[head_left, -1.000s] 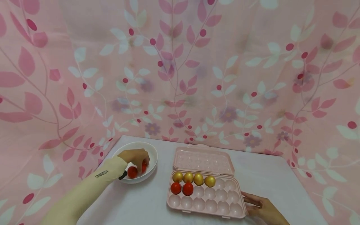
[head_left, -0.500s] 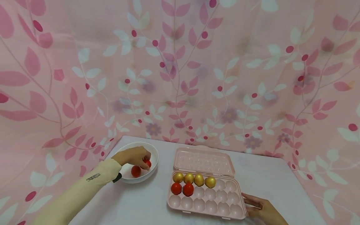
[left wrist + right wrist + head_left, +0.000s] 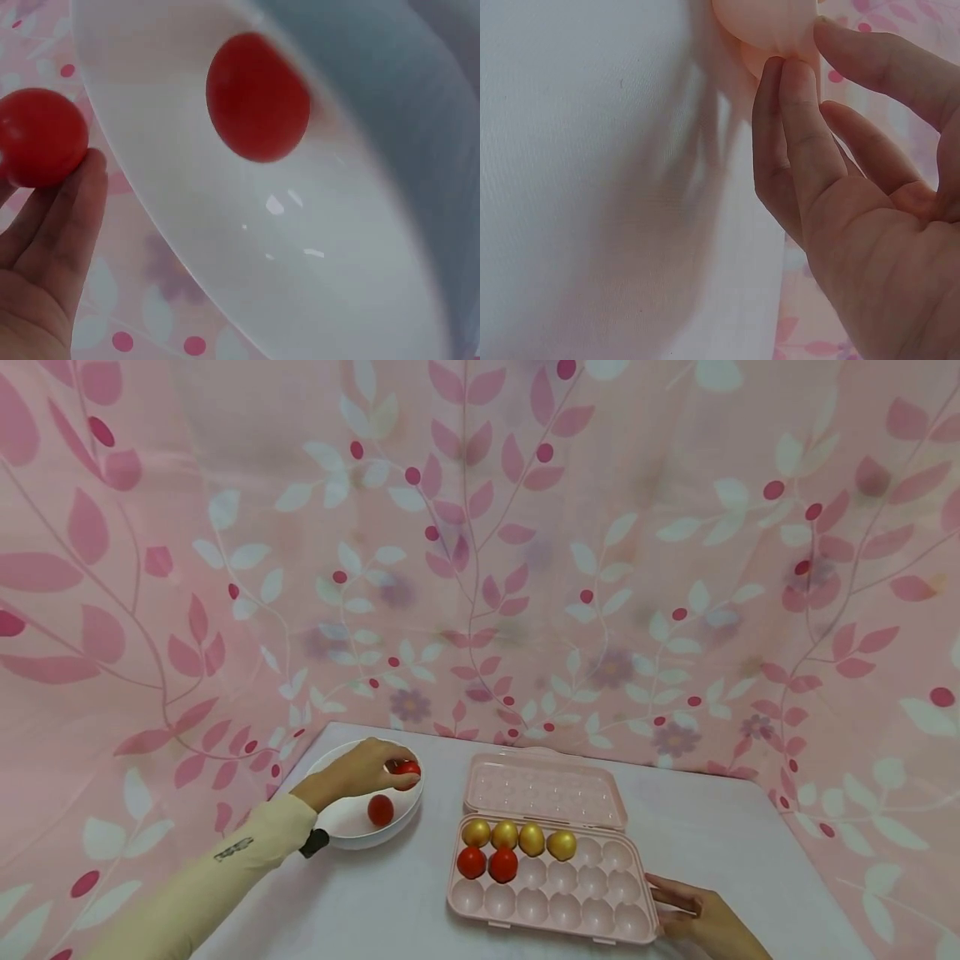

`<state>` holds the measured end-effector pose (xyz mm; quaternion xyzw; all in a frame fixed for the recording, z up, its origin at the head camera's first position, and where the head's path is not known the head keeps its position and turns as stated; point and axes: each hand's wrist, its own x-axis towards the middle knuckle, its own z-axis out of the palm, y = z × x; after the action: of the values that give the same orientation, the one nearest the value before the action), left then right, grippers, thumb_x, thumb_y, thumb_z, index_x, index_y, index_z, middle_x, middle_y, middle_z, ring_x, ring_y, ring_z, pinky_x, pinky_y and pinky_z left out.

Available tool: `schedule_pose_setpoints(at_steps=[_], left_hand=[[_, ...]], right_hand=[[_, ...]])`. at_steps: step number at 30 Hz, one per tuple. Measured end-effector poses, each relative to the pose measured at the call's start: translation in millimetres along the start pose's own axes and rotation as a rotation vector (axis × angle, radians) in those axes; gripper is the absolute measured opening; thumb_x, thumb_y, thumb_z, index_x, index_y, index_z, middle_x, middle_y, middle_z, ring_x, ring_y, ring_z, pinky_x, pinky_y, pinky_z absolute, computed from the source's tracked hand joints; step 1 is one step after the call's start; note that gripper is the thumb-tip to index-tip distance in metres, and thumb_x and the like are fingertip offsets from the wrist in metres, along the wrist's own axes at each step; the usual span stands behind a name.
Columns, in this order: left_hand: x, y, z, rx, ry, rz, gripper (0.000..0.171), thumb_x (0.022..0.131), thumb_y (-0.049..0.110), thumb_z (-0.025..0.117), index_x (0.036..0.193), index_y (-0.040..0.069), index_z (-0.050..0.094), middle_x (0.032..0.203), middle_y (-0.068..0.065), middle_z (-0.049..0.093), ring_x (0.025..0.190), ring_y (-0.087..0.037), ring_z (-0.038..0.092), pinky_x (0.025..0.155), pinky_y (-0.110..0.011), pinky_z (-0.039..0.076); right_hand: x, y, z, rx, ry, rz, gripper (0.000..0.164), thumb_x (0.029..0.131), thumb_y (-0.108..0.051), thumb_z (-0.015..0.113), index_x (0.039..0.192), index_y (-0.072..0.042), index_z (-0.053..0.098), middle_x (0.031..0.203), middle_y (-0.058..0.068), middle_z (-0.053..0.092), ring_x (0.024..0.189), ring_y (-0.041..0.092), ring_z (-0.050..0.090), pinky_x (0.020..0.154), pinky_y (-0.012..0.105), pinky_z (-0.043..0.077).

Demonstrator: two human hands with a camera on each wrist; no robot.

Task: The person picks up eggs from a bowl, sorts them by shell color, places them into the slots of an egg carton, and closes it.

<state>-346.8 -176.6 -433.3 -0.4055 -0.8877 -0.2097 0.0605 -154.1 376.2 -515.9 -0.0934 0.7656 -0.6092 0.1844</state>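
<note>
My left hand [image 3: 367, 770] holds a red egg [image 3: 406, 774] at the right rim of a white bowl [image 3: 347, 818]. The left wrist view shows this held egg [image 3: 43, 137] at the fingertips, outside the rim. A second red egg [image 3: 380, 810] lies inside the bowl. To the right, a pink egg box [image 3: 532, 906] stands with its lid folded back; several gold eggs [image 3: 532, 839] fill part of its back row and two red eggs [image 3: 502, 864] sit in the middle row. My right hand [image 3: 701, 910] grips the box's right edge, thumb and fingertips [image 3: 799, 79] on either side.
The lid [image 3: 543, 789] lies flat behind the box. A white cloth covers the table [image 3: 375, 902]. Pink floral curtains [image 3: 480, 568] surround the back and both sides of the table.
My left hand has lifted one red egg from the bowl's bottom up to its right rim. The other red egg has rolled to the right. My right hand has stayed on the box.
</note>
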Motion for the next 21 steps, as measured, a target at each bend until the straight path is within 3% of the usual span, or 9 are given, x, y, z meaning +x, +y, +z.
schedule_pose_setpoints(at_steps=[4,9,16,21], left_hand=[[1.3,1.3,7.3,-0.034,0.094,-0.026,0.037,0.089,0.045,0.069,0.111,0.015,0.073,0.097,0.012,0.069,0.086,-0.007,0.063,0.078,-0.030,0.054],[7.0,10.1,11.1,-0.186,0.180,-0.097,0.044,0.085,0.046,0.073,0.117,0.016,0.071,0.098,0.012,0.070,0.087,-0.006,0.066,0.082,-0.033,0.055],[15.1,35.3,12.0,-0.381,0.198,-0.220,0.049,0.082,0.051,0.074,0.121,0.022,0.069,0.104,0.012,0.069,0.097,-0.010,0.066,0.087,-0.040,0.053],[22.8,47.1,22.8,-0.422,0.222,-0.182,0.044,0.082,0.050,0.074,0.117,0.025,0.069,0.105,0.014,0.066,0.101,-0.010,0.065,0.085,-0.039,0.054]], right_hand=[[0,-2,1,-0.001,0.009,0.011,0.063,0.091,-0.004,0.065,0.143,0.012,0.033,0.136,0.034,0.046,0.107,-0.001,0.060,0.085,0.023,0.051],[0,-3,2,0.010,0.006,0.016,0.062,0.092,-0.004,0.064,0.143,0.011,0.033,0.137,0.033,0.047,0.107,0.001,0.061,0.085,0.024,0.052],[2,-4,3,-0.014,0.009,0.016,0.063,0.091,-0.005,0.065,0.144,0.011,0.033,0.137,0.034,0.046,0.107,0.001,0.060,0.085,0.024,0.052],[3,-3,2,0.002,0.004,0.018,0.063,0.091,-0.004,0.064,0.144,0.011,0.032,0.137,0.033,0.046,0.108,0.003,0.061,0.085,0.025,0.052]])
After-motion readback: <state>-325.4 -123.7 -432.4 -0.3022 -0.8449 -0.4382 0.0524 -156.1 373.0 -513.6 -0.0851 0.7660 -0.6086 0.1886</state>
